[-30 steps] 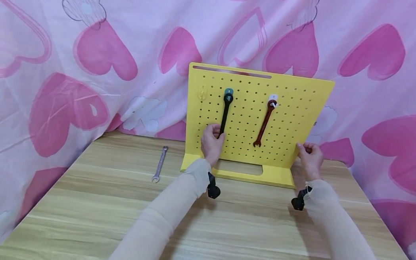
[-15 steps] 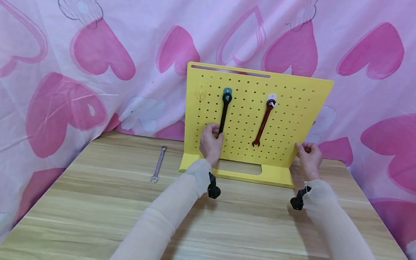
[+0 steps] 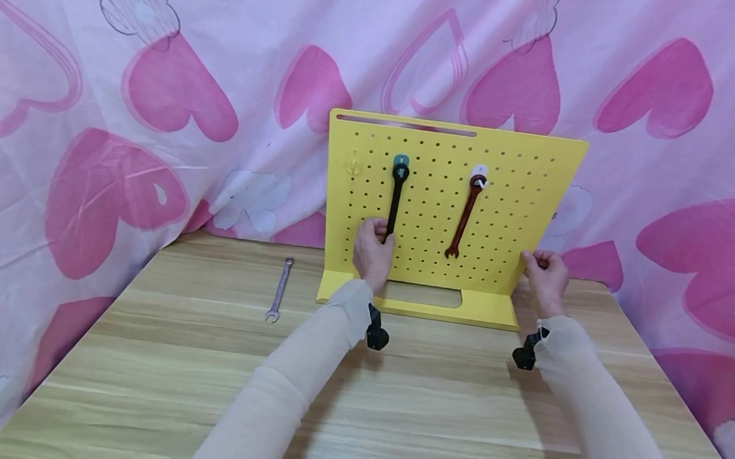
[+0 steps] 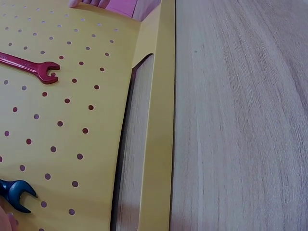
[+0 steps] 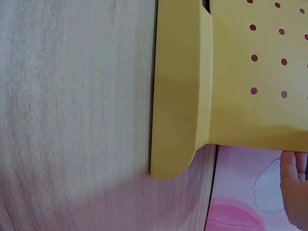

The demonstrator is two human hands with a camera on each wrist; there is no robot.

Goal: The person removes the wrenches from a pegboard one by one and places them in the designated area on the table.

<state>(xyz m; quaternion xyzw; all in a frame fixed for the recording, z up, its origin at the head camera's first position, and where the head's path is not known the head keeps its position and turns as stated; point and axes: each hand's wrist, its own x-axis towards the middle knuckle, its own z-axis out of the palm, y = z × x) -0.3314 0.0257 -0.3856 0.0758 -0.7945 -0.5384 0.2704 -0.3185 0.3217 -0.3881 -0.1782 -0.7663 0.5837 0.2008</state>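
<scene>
A yellow pegboard (image 3: 432, 212) stands upright on its foot. From its teal hook hangs a black combination wrench (image 3: 396, 200); my left hand (image 3: 372, 254) pinches this wrench near its lower end. In the left wrist view the wrench's open jaw shows dark blue (image 4: 17, 193), with a fingertip just below it. My right hand (image 3: 546, 279) holds the board's right side edge between thumb and fingers, and the right wrist view shows those fingers (image 5: 289, 168) at the edge. A red combination wrench (image 3: 464, 218) hangs slightly tilted from a white hook (image 3: 480, 172).
A silver-purple combination wrench (image 3: 280, 291) lies on the wooden table (image 3: 433, 402), left of the board. High on the board's left side is a clear hook (image 3: 354, 162) with nothing hanging from it. Behind the table hangs a pink curtain (image 3: 227, 52) printed with hearts.
</scene>
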